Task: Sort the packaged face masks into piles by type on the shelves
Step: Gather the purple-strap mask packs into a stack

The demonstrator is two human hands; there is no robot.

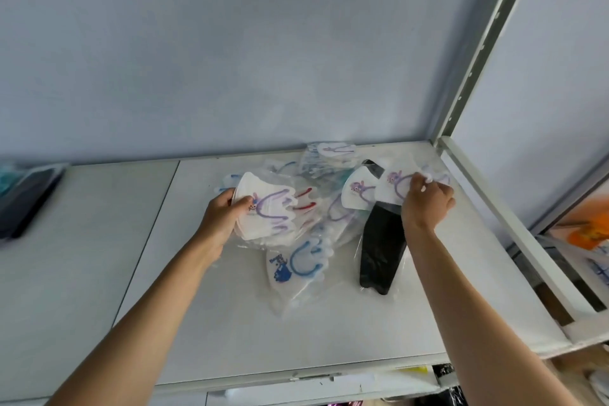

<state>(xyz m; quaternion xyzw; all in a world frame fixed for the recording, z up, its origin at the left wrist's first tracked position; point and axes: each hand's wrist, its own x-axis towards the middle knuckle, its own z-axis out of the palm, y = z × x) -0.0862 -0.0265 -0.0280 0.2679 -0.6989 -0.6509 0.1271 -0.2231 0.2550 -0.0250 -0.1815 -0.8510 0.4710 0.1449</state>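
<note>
Stockroom or shop: white metal shelving (514,227), heaps of packaged masks (296,208).

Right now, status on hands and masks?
Left hand holds purple-print stack. Right hand pinches purple-print mask. Mixed pile unsorted; black mask partly under right hand's mask.

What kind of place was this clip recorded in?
Probably a stockroom or a shop's back storage area. A white metal shelf with a perforated upright post holds a heap of packaged face masks, a dark stack of packets lies at its left end, and more goods fill a neighbouring rack.
</note>
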